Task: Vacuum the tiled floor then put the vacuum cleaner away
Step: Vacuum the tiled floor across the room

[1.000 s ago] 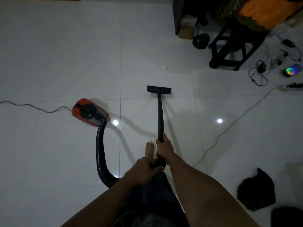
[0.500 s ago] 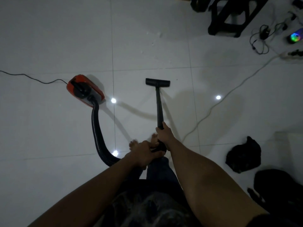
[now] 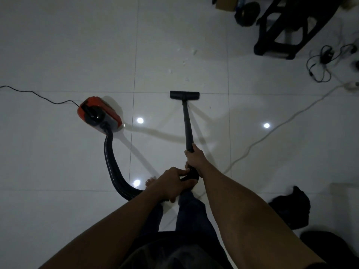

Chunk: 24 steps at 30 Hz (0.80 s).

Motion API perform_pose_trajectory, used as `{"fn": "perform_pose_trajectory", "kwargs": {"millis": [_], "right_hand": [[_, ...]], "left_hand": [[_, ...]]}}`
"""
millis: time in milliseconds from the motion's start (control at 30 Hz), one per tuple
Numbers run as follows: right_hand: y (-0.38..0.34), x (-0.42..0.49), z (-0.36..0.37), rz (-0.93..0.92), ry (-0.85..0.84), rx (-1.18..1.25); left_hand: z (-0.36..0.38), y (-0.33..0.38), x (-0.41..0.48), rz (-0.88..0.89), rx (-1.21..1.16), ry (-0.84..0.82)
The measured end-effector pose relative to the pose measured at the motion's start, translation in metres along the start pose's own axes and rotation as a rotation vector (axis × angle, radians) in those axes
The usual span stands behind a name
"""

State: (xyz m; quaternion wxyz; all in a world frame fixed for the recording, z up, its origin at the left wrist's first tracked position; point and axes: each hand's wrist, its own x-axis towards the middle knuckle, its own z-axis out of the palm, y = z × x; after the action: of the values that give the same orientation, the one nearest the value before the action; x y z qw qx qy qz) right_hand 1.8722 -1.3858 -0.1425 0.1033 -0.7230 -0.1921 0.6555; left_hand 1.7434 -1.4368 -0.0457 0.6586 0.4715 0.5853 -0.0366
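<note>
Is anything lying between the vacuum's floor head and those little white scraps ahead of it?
Nothing visible does. Bare tile separates the floor head from the white scraps. The white cable and the stool lie off to the right.

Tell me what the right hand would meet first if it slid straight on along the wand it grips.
The right hand points up the wand; the floor nozzle comes first, though depth is hard to judge.

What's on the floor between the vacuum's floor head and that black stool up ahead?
In the head view, small white scraps lie scattered on the tiles between the floor head and the black stool; nothing else.
</note>
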Motion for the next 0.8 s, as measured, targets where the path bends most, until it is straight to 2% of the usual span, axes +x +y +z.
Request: {"fn": "perform_pose_trajectory", "kwargs": {"millis": [400,800], "right_hand": [[-0.111,0.072,-0.029,-0.037,-0.033,-0.15],[-0.278,0.142,0.003,-0.053,-0.012,-0.149]], "left_hand": [[-0.053,0.062,0.086,-0.021,-0.11,0.081],[-0.21,0.125,0.162,0.009,-0.129,0.063]]}}
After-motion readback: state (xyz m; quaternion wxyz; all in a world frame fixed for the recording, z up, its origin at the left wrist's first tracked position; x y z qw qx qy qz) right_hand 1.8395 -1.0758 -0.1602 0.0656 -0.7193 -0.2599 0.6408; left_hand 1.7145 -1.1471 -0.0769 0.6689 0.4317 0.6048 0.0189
